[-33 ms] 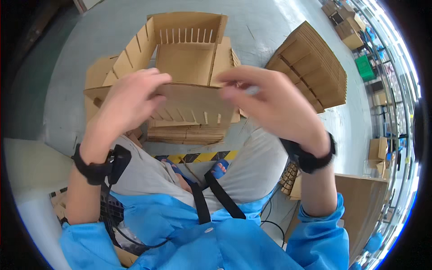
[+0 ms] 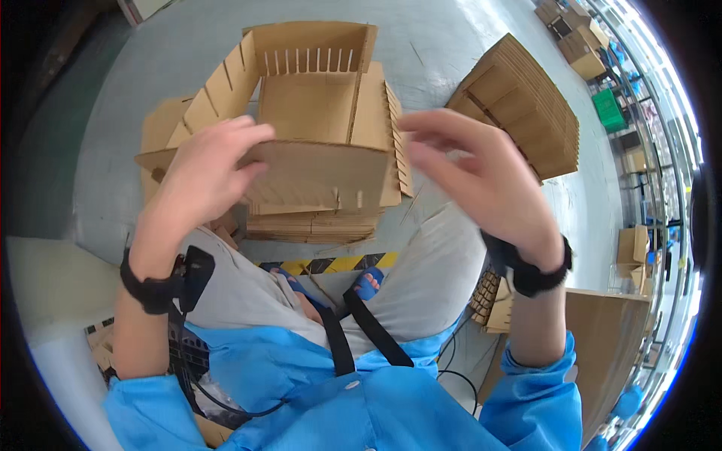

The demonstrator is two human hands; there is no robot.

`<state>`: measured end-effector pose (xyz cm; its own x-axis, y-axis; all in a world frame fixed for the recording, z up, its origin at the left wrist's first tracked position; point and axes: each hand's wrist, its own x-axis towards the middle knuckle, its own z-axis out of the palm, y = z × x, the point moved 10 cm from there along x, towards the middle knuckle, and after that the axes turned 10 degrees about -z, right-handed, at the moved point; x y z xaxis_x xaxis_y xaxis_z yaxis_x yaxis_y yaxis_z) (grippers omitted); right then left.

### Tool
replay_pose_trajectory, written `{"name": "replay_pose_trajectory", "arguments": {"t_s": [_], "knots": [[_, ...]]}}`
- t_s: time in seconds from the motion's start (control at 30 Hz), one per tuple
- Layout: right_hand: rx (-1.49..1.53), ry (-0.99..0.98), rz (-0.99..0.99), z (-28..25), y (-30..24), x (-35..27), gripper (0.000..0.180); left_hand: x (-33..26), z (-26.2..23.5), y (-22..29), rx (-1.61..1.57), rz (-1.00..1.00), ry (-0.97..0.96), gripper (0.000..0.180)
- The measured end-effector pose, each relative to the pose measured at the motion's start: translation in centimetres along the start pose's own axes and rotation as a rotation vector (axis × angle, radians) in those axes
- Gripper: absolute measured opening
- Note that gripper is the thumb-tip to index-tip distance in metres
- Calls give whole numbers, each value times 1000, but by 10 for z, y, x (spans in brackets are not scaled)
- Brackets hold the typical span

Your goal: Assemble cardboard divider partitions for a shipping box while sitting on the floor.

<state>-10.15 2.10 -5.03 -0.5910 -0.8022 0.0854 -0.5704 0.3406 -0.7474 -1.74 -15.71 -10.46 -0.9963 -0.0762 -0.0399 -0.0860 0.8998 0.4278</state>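
A slotted cardboard frame (image 2: pixel 308 36) stands on the floor in front of me, with walls at the back, left and right. Across its near side is a cardboard panel (image 2: pixel 323 169), upright, its lower edge slotted and blurred. My left hand (image 2: pixel 214 161) is at the panel's upper edge, fingers over the top and thumb in front, apparently gripping it. My right hand (image 2: pixel 477 161) is just beyond the panel's right end, apart from it, with thumb and fingers spread and nothing between them.
Flat cardboard sheets (image 2: pixel 312 225) lie stacked under the near side. A bundle of slotted cardboard pieces (image 2: pixel 519 105) stands at the right. Shelving with boxes and a green crate (image 2: pixel 609 110) lines the far right. A large carton (image 2: pixel 602 331) is by my right elbow.
My right hand has moved right, off the panel's right end, and its fingers have come apart from the panel. The left hand has shifted slightly left.
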Motion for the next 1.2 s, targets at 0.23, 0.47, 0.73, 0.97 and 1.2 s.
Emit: {"name": "replay_pose_trajectory", "arguments": {"t_s": [0.23,0.47,0.73,0.97,1.2], "knots": [[50,-109,85,27,50,-35,53,7,-12,-29,-205,-291,94,44],[-1,30,198,49,109,-17,58,37,-31,-39,-243,-257,155,55],[-301,311,274,111,186,43,61,42,-13,-38,-328,-301,144,55],[246,634,107,152,291,53,48,38,-8,-14,-289,-221,174,38],[-85,438,582,126,241,-21,22,59,3,-8,-81,-215,-21,25]]}}
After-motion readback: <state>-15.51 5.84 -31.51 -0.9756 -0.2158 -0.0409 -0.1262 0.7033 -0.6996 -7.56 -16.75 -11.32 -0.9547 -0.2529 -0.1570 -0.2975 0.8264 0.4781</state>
